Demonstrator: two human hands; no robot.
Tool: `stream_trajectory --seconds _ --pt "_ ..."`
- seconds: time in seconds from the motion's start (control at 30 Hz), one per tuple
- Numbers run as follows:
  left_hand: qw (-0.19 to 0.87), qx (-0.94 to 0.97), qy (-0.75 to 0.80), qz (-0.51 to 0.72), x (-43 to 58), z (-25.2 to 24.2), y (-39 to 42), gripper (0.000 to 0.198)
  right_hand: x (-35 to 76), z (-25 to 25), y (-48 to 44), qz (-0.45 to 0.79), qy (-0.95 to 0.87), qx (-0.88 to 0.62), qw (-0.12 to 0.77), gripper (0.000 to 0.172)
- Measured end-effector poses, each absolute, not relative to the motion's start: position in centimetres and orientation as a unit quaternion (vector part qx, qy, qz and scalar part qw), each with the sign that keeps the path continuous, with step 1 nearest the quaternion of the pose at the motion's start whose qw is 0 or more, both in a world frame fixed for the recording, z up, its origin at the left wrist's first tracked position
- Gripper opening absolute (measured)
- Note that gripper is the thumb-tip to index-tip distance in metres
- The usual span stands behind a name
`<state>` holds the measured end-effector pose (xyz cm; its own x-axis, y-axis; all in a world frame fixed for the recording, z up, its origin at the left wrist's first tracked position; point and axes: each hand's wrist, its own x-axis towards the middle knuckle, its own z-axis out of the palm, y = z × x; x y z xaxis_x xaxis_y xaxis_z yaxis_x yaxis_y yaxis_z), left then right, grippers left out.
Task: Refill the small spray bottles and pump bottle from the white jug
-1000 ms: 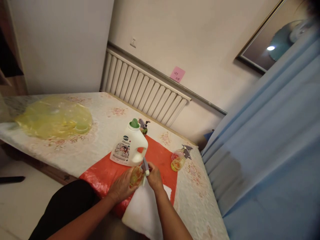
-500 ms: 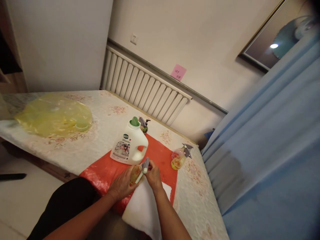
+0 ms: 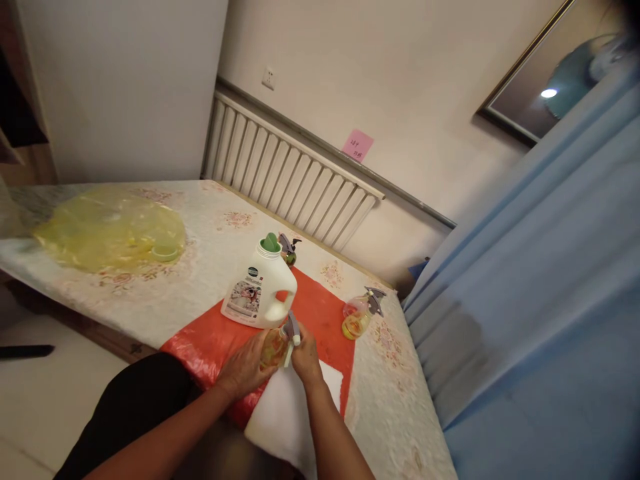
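My left hand point(image 3: 244, 369) is wrapped round the body of a small clear spray bottle point(image 3: 275, 348) with yellow liquid, held over the orange plastic sheet point(image 3: 320, 313). My right hand point(image 3: 305, 355) is closed on that bottle's grey trigger head point(image 3: 291, 329). Just behind stands a big white detergent jug point(image 3: 260, 288) with a green cap. A white cloth point(image 3: 287, 413) lies under my wrists at the table's near edge.
A second spray bottle point(image 3: 359, 315) with yellow liquid stands to the right on the floral tablecloth point(image 3: 210, 233). A third small bottle point(image 3: 289, 251) is behind the jug. A yellow plastic bag point(image 3: 110, 230) lies far left. A radiator point(image 3: 290, 177) and blue curtain point(image 3: 540, 280) border the table.
The trigger head has turned in my right hand, its white tip swinging from left-down back toward upright. Both hands stay on the bottle.
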<state>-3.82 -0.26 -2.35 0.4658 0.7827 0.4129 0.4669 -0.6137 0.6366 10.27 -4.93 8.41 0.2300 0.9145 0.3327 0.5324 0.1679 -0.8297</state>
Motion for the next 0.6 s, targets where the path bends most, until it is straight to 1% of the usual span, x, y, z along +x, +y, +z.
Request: stream_trajectory --seconds 0.13,0.23,0.3,0.47,0.6 --pt "0.224 0.825 0.378 0.356 -3.8 -2.3 -0.3 0.073 10.8 9.0 -4.9 0.225 -0.613 -0.588 0.477 0.027" --pt "0.224 0.822 0.375 0.365 -3.8 -2.2 -0.3 0.072 10.9 8.8 -4.6 0.24 -0.61 -0.584 0.479 0.028" --pt "0.227 0.819 0.374 0.372 -3.8 -2.2 -0.3 0.071 10.9 8.5 -4.5 0.241 -0.598 -0.591 0.485 0.027" --pt "0.232 0.822 0.365 0.371 -3.8 -2.0 -0.3 0.071 10.3 7.5 -4.2 0.211 -0.551 -0.624 0.513 0.017" --pt "0.216 0.827 0.377 0.356 -3.8 -2.2 -0.3 0.068 9.2 7.0 -4.2 0.182 -0.511 -0.643 0.54 0.013"
